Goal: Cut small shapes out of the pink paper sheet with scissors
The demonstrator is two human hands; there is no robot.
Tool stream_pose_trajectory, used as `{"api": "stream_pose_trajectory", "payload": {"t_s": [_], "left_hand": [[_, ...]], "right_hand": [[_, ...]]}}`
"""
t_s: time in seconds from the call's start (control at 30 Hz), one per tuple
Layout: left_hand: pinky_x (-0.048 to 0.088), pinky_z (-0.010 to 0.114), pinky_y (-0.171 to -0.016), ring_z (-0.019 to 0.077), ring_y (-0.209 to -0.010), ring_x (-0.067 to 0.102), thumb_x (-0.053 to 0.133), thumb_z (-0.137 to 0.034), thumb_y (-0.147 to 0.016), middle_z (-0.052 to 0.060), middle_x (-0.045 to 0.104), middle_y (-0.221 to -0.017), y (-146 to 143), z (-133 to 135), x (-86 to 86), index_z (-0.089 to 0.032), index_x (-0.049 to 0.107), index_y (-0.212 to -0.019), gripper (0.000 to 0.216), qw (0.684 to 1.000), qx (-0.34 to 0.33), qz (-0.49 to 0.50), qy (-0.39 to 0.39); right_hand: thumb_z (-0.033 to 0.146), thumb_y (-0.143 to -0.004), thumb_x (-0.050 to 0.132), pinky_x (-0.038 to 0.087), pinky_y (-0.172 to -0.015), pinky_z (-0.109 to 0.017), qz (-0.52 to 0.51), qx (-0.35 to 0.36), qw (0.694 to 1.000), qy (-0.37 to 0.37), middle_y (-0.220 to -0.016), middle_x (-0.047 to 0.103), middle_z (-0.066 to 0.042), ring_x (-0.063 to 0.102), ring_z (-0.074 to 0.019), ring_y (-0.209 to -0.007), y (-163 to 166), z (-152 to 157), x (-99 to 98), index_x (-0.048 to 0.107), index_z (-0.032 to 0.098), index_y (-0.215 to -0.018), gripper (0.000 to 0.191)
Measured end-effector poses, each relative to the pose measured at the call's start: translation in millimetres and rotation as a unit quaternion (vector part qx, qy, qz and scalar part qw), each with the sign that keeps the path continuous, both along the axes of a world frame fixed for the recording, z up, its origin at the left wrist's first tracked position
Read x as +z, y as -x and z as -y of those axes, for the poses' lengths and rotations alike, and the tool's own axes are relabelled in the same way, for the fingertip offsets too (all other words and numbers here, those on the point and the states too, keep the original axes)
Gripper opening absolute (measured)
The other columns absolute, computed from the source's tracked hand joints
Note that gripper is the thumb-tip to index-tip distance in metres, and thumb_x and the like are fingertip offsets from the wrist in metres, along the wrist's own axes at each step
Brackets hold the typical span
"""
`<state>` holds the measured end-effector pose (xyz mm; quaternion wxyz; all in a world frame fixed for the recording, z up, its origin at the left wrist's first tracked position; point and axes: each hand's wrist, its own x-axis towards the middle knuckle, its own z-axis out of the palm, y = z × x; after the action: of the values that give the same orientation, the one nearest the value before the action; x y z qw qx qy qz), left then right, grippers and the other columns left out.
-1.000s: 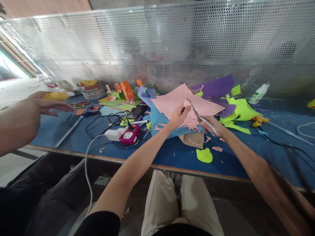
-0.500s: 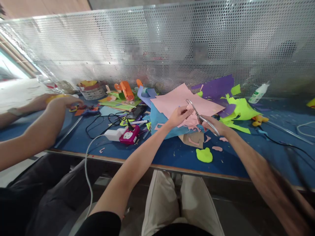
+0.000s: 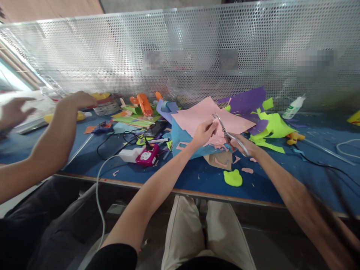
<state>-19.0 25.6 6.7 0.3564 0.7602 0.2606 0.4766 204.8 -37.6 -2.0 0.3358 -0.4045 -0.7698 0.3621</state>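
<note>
Through the head view I see the left hand (image 3: 204,134) pinching a small pink piece (image 3: 216,122) at the blades of the silver scissors (image 3: 224,130), which the right hand (image 3: 244,144) grips. Just behind them I make out a large pink sheet (image 3: 197,115), partly over blue paper (image 3: 177,135). Nearer me on the counter (image 3: 174,183) lies a yellow-green cutout (image 3: 233,178); to the left sits a magenta power socket (image 3: 147,155). At far left, a co-worker's arm (image 3: 53,150) reaches above a yellow bottle (image 3: 81,116).

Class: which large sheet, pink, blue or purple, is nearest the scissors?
The pink sheet: the scissors reach over it; the blue sheet peeks from underneath, the purple sheet lies farther right.
</note>
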Motion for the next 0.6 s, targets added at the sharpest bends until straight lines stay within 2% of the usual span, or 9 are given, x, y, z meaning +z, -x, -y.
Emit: {"api": "stream_pose_trajectory", "payload": {"t_s": [0.17,0.3,0.4,0.6], "left_hand": [[0.041,0.027,-0.064,0.0108,-0.061,0.049,0.047,-0.067,-0.102,-0.002,0.053,-0.065,-0.3,-1.6,-1.2,-0.019,0.053,-0.075,0.055,1.000,-0.006,0.021,-0.004],[0.041,0.028,-0.065,0.0106,-0.062,0.049,0.049,-0.067,-0.101,-0.001,0.054,-0.067,2.5,-1.9,3.6,-0.018,0.052,-0.073,0.056,0.999,-0.037,0.027,-0.005],[0.040,0.028,-0.066,0.0105,-0.063,0.049,0.050,-0.065,-0.102,-0.001,0.054,-0.067,4.6,-0.8,7.7,-0.018,0.052,-0.073,0.055,0.997,-0.066,0.030,-0.007],[0.040,0.028,-0.066,0.0107,-0.063,0.049,0.052,-0.064,-0.101,-0.001,0.052,-0.065,5.6,1.0,10.6,-0.018,0.052,-0.070,0.056,0.998,-0.061,0.026,-0.008]], "right_hand": [[0.083,-0.091,0.048,0.040,-0.050,-0.027,-0.003,-0.023,0.999,-0.026,-0.062,0.048,0.004,0.046,-0.0128,-0.050,5.2,0.3,-1.4,0.054,0.021,-0.088,0.062],[0.080,-0.094,0.045,0.042,-0.055,-0.028,0.031,0.016,0.996,-0.080,-0.067,0.050,0.002,0.048,-0.0148,-0.059,2.9,-7.4,-2.7,0.051,0.020,-0.089,0.060],[0.082,-0.095,0.042,0.041,-0.058,-0.029,0.042,0.016,0.993,-0.109,-0.071,0.053,0.001,0.047,-0.0160,-0.063,1.5,-11.0,-4.2,0.051,0.020,-0.092,0.062],[0.079,-0.095,0.045,0.039,-0.057,-0.028,0.034,0.003,0.993,-0.112,-0.068,0.050,0.001,0.048,-0.0159,-0.063,2.0,-9.3,-5.9,0.052,0.020,-0.086,0.060]]}}
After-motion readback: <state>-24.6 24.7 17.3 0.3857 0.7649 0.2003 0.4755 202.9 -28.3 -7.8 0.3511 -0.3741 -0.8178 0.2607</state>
